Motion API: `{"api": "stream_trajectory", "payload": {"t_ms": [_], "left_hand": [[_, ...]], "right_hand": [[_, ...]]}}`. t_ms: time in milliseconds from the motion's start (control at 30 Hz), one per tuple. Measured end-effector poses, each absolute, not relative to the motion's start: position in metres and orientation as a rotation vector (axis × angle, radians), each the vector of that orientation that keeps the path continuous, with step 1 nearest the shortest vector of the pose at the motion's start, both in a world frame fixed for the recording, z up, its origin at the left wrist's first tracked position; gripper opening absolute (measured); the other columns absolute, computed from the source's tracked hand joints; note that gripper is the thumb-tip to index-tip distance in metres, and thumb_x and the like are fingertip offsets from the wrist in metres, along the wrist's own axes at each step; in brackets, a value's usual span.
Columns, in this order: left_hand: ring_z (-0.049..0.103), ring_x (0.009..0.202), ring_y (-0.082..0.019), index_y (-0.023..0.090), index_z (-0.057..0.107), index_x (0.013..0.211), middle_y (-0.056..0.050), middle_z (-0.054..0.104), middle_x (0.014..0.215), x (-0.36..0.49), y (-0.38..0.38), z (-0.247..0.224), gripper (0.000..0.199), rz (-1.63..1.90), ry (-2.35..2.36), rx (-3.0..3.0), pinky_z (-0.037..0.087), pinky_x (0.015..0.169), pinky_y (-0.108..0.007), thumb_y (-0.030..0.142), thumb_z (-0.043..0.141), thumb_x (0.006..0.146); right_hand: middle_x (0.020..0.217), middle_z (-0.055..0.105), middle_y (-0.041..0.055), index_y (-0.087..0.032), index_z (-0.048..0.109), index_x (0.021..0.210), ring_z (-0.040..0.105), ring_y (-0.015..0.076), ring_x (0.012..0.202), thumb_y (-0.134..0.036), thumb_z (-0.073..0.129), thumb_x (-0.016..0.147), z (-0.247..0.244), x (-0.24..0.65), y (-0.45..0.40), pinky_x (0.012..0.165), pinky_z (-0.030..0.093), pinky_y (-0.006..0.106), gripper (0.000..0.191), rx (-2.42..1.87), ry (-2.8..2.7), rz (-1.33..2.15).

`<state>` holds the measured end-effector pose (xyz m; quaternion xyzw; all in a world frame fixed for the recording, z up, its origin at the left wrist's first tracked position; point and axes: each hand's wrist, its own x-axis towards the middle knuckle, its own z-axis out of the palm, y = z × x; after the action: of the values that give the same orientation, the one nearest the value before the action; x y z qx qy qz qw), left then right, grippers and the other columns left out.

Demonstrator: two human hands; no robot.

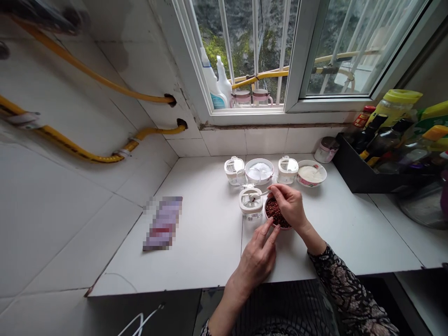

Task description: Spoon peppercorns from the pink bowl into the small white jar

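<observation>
My right hand pinches the handle of a small white spoon, whose bowl end is over the mouth of a clear jar with a white rim. Just right of that jar, a bowl of dark red grains sits partly under my right hand. The fingers of my left hand are spread, with the fingertips touching the near rim of this bowl. Whether the spoon carries anything is too small to tell for certain.
Behind stand two lidded clear jars, a bowl of white granules and a bowl of pale powder. A black box of bottles is at right. A blurred purple packet lies at left.
</observation>
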<state>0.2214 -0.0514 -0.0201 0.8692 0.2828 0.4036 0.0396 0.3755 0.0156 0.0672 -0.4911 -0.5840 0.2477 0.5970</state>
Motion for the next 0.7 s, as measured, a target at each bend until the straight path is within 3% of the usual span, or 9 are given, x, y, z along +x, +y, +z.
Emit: {"api": "stream_trajectory", "payload": {"t_ms": [167, 433, 700], "left_hand": [[0.047, 0.141, -0.031, 0.014, 0.030, 0.158, -0.023, 0.047, 0.150, 0.222, -0.051, -0.019, 0.072, 1.218, 0.874, 2.675, 0.054, 0.106, -0.048, -0.001, 0.044, 0.089], [0.044, 0.145, -0.030, 0.014, 0.029, 0.159, -0.023, 0.048, 0.150, 0.220, -0.052, -0.017, 0.071, 1.181, 0.872, 2.684, 0.052, 0.108, -0.048, -0.001, 0.044, 0.091], [0.045, 0.144, -0.030, 0.014, 0.029, 0.159, -0.023, 0.048, 0.149, 0.220, -0.052, -0.017, 0.073, 1.210, 0.865, 2.675, 0.053, 0.108, -0.047, -0.002, 0.045, 0.090]], "right_hand": [[0.075, 0.074, 0.0037, -0.020, 0.073, 0.086, 0.068, 0.0170, 0.067, -0.027, 0.058, 0.094, 0.069, 0.383, 0.009, 0.067, 0.054, 0.029, 0.018, -1.047, -1.558, 0.342], [0.057, 0.061, 0.0005, -0.020, 0.064, 0.071, 0.055, 0.0159, 0.054, -0.034, 0.053, 0.090, 0.072, 0.428, 0.018, 0.056, 0.043, 0.028, 0.026, -1.394, -1.432, 0.236], [0.055, 0.063, 0.0021, -0.021, 0.065, 0.068, 0.057, 0.0181, 0.054, -0.038, 0.052, 0.083, 0.062, 0.421, 0.022, 0.058, 0.043, 0.030, 0.026, -1.552, -1.405, 0.400]]}}
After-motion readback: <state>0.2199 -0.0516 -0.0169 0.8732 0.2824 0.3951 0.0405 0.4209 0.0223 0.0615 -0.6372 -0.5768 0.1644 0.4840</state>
